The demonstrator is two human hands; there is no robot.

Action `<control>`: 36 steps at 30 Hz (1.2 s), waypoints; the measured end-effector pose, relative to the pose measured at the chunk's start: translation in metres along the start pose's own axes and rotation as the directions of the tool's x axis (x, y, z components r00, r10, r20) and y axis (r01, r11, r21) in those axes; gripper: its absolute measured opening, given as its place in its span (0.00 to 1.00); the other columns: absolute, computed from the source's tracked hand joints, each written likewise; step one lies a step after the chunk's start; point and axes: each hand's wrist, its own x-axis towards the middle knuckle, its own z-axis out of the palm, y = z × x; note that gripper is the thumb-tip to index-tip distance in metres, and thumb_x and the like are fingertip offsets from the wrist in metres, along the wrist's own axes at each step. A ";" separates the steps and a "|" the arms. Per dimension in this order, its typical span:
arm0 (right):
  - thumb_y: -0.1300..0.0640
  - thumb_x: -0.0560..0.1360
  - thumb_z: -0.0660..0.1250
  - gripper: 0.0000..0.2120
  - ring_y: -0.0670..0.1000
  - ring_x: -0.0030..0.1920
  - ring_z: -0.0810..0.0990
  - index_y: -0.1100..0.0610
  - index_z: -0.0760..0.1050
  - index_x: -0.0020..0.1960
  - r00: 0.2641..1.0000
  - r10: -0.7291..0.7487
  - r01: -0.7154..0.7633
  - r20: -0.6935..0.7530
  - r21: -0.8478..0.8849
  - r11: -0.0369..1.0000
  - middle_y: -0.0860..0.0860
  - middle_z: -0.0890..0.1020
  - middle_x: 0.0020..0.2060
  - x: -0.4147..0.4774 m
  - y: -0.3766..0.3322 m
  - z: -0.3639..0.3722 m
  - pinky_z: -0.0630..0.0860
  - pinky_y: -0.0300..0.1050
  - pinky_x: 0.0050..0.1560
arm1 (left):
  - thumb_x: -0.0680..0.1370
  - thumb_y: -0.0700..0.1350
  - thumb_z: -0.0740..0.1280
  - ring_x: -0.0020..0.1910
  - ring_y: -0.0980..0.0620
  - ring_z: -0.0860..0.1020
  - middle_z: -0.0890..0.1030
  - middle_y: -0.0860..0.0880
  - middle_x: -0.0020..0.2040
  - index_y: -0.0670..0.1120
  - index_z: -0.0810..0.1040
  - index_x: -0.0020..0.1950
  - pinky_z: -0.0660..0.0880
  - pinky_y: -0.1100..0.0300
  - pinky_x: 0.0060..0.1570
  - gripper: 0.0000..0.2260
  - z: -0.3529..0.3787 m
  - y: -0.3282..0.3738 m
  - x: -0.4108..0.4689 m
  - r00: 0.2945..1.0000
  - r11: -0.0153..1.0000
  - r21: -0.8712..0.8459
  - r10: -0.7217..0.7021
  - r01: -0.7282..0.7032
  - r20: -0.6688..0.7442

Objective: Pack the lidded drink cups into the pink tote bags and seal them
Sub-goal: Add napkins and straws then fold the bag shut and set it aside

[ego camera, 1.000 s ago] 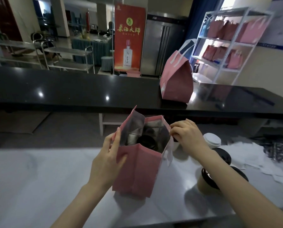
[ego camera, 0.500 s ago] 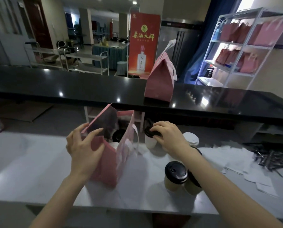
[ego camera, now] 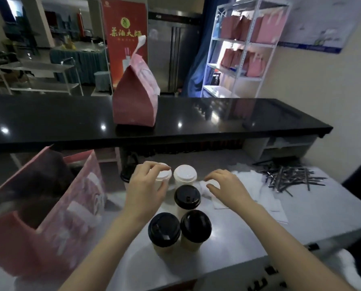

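Worktop (ego camera: 249, 234): smooth pale surface with a soft sheen, seemingly metal.
Raised counter (ego camera: 217, 120): polished black, highly glossy; ceiling lights are reflected.
Open pink tote bag (ego camera: 55, 234): matt pink outside, fabric-like; a silvery lining is seen inside, blurred.
Closed pink tote bag (ego camera: 133, 106): matt, slightly grainy pink surface.
Black cup lids (ego camera: 164, 229): smooth glossy plastic.
White cup lids (ego camera: 185, 172): smooth plastic, duller.
Cup bodies (ego camera: 191, 245): matt beige paper.
Loose sheets (ego camera: 267, 198): thin white paper, matt.
Shelf rack (ego camera: 246, 49): white-painted metal.
Tall cabinet (ego camera: 173, 49): brushed steel, satin finish.
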 end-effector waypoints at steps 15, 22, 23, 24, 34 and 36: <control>0.49 0.74 0.68 0.21 0.51 0.63 0.72 0.49 0.71 0.66 0.923 0.303 -0.290 0.238 -0.089 0.953 0.48 0.75 0.62 0.015 0.166 0.019 0.70 0.48 0.61 | 0.73 0.44 0.70 0.55 0.53 0.76 0.79 0.53 0.53 0.50 0.77 0.60 0.73 0.56 0.56 0.16 0.203 0.019 0.070 0.752 0.996 -0.008 -0.060 0.086 0.656; 0.43 0.74 0.66 0.27 0.54 0.65 0.70 0.51 0.68 0.70 0.921 0.191 -0.181 0.341 -0.060 0.982 0.51 0.74 0.65 0.061 0.209 0.059 0.68 0.49 0.62 | 0.73 0.48 0.70 0.59 0.49 0.74 0.74 0.49 0.62 0.51 0.71 0.68 0.73 0.56 0.56 0.24 0.283 0.019 0.092 0.623 0.950 0.281 -0.303 0.137 0.721; 0.42 0.74 0.66 0.28 0.54 0.64 0.69 0.51 0.68 0.70 0.921 0.166 -0.152 0.351 -0.066 0.986 0.51 0.74 0.64 0.066 0.212 0.065 0.68 0.49 0.61 | 0.73 0.47 0.70 0.60 0.47 0.74 0.72 0.48 0.64 0.50 0.69 0.70 0.72 0.55 0.56 0.25 0.293 0.018 0.093 0.595 0.935 0.324 -0.345 0.147 0.725; 0.41 0.73 0.66 0.28 0.55 0.64 0.69 0.51 0.68 0.70 0.922 0.142 -0.123 0.361 -0.076 0.990 0.52 0.74 0.64 0.069 0.214 0.071 0.68 0.49 0.61 | 0.73 0.46 0.70 0.60 0.45 0.74 0.70 0.46 0.64 0.49 0.67 0.71 0.72 0.55 0.57 0.27 0.301 0.016 0.093 0.572 0.920 0.360 -0.380 0.154 0.726; 0.51 0.71 0.69 0.13 0.54 0.57 0.70 0.50 0.76 0.54 0.917 -0.006 -0.015 0.399 0.049 0.999 0.49 0.77 0.54 0.083 0.233 0.100 0.66 0.45 0.53 | 0.70 0.44 0.72 0.52 0.49 0.78 0.81 0.51 0.46 0.50 0.76 0.63 0.73 0.57 0.49 0.21 0.326 0.011 0.081 0.596 0.859 0.438 -0.503 0.266 0.626; 0.56 0.70 0.68 0.13 0.53 0.56 0.71 0.50 0.73 0.54 0.922 -0.008 -0.040 0.387 0.116 0.992 0.48 0.80 0.49 0.082 0.234 0.101 0.66 0.45 0.51 | 0.71 0.46 0.72 0.55 0.48 0.74 0.74 0.50 0.49 0.50 0.80 0.56 0.71 0.58 0.53 0.14 0.325 0.010 0.079 0.600 0.857 0.467 -0.496 0.220 0.628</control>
